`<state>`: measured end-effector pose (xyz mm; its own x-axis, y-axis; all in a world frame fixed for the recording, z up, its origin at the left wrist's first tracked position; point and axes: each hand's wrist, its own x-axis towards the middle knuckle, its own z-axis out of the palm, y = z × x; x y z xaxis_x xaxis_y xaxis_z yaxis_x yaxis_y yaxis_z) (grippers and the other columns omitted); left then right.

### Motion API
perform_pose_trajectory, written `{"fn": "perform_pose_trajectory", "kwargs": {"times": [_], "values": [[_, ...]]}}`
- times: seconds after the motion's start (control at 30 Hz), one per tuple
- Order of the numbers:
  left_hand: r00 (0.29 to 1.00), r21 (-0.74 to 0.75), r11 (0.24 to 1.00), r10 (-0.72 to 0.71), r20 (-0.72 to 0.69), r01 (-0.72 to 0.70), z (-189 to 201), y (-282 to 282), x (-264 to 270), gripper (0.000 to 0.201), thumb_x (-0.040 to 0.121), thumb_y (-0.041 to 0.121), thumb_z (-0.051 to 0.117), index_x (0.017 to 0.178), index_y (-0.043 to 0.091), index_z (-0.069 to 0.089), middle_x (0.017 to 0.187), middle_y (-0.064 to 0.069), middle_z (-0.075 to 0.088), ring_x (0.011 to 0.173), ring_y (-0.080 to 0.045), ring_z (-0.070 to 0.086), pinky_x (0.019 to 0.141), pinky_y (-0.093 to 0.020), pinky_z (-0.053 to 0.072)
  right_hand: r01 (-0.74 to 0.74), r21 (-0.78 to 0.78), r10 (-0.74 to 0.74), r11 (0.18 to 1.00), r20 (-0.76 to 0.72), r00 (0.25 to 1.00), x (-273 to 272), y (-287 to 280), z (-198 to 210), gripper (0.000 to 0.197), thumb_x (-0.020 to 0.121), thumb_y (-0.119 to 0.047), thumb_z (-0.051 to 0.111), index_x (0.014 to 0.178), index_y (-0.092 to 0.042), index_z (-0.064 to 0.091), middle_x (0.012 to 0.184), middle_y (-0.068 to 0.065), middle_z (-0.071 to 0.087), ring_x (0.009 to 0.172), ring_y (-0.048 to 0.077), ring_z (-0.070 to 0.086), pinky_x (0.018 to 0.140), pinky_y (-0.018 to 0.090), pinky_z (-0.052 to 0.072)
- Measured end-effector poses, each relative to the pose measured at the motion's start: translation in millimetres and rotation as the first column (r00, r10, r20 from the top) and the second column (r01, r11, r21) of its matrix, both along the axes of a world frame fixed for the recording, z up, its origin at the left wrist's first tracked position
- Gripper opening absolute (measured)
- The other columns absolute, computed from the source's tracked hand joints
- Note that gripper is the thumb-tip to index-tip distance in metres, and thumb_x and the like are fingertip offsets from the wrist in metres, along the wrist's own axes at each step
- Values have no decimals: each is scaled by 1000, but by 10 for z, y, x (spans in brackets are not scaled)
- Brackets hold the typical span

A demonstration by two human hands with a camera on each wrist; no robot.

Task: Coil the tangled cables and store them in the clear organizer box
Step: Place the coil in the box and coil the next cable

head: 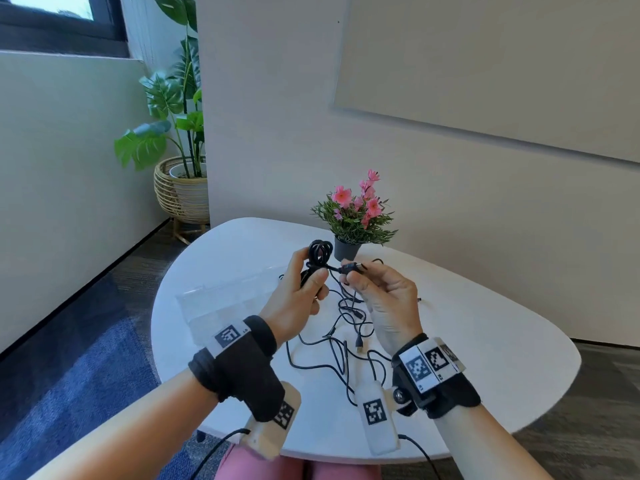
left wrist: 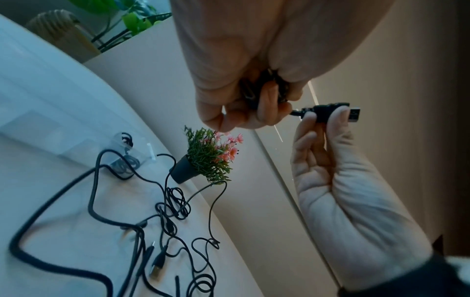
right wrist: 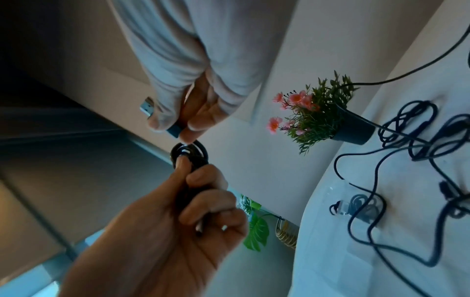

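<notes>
My left hand (head: 311, 277) is raised above the white table (head: 485, 327) and grips a coiled black cable (head: 319, 252), its loops sticking up above my thumb. The coil (right wrist: 189, 152) shows as tight rings in the right wrist view. My right hand (head: 349, 275) pinches that cable's USB plug (head: 351, 268) between thumb and fingers, close beside the coil. The plug's metal end (left wrist: 353, 114) pokes out past my fingertips. Several thin black cables (head: 346, 327) lie tangled on the table under my hands. The clear organizer box (head: 221, 303) sits to the left, with one coiled cable (left wrist: 124, 162) in a compartment.
A small potted plant with pink flowers (head: 353, 216) stands at the table's far edge, just behind my hands. A loose USB plug (head: 359, 344) lies among the tangle. A big leafy plant in a wicker pot (head: 180, 188) stands on the floor to the left.
</notes>
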<state>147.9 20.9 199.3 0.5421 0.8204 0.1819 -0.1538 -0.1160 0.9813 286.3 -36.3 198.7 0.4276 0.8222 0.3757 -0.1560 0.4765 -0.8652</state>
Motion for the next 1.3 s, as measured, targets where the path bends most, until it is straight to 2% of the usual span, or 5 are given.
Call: {"fn": "perform_pose_trajectory", "kwargs": {"times": [0.17,0.47,0.8,1.0,1.3], "values": [[1000,20,1000,-11,-20,11,-58,-21,16,32,99,16,41,129,24,38,71,-1,43,62,-13,38,51,-17,35,136,12,-131,991,350,927,16,-27,-20,16,80,-17,66,90,-26,74,86,2,70,83,12,64,86,30,53],[997,144,987,59,54,-66,-70,-20,16,30,96,8,45,121,25,48,74,0,50,60,-14,43,53,-21,38,213,111,-216,971,792,571,-87,41,64,25,92,-14,54,109,-3,67,83,-2,55,75,-5,52,71,6,38],[999,74,997,1,-35,2,-182,-23,-52,29,95,15,49,122,28,50,98,9,64,81,2,58,69,-14,47,272,-39,-187,962,632,752,-54,-14,-75,23,78,-10,73,85,-21,55,65,4,61,61,11,56,62,24,47],[996,150,988,-24,-88,37,-325,-10,-66,33,90,8,57,111,32,60,112,-5,57,105,-18,59,95,-28,48,279,-95,-148,956,664,733,-3,-40,-270,28,77,-5,73,70,-27,57,63,-8,59,60,3,53,62,16,46],[996,-125,990,-78,-39,73,-530,-54,-48,18,90,25,59,102,25,72,107,-3,61,91,-14,61,78,-25,47,248,-210,-34,946,695,719,-8,-101,-376,34,77,-1,72,63,-24,52,58,-11,49,53,3,44,54,11,37]]}}
